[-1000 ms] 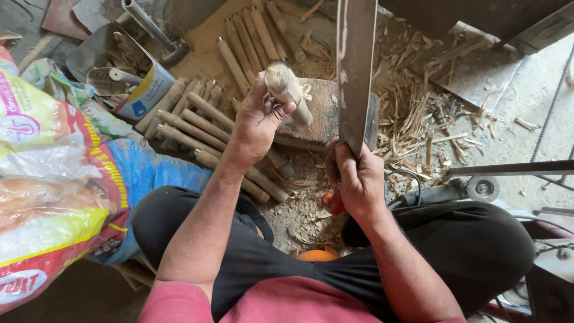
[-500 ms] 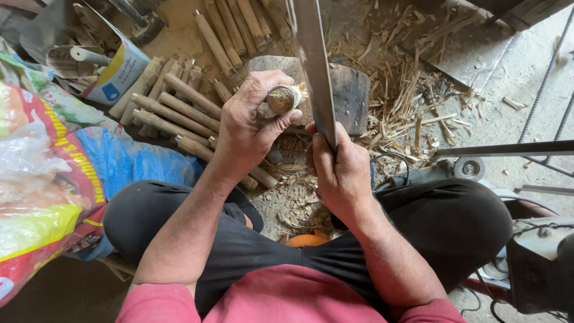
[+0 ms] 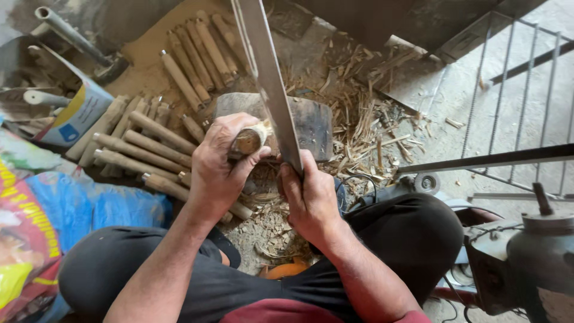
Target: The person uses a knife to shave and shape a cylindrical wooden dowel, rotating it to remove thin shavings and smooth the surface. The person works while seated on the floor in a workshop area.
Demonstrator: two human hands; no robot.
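Wooden peg [image 3: 248,141] sits clamped in our left hand [image 3: 222,164], its long axis pointing up toward the chopping block [image 3: 311,122], while our right hand [image 3: 310,200] grips the long blade [image 3: 270,78] just to its right.

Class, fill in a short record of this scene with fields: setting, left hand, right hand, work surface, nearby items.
setting: person seated cross-legged on the floor, seen from above
left hand: left hand grips a short wooden stick, held against the block
right hand: right hand holds the handle end of a long flat blade raised upward
work surface: wooden chopping block
nearby items: rows of wooden sticks to the left; wood shavings around the block; blue sack; tin can
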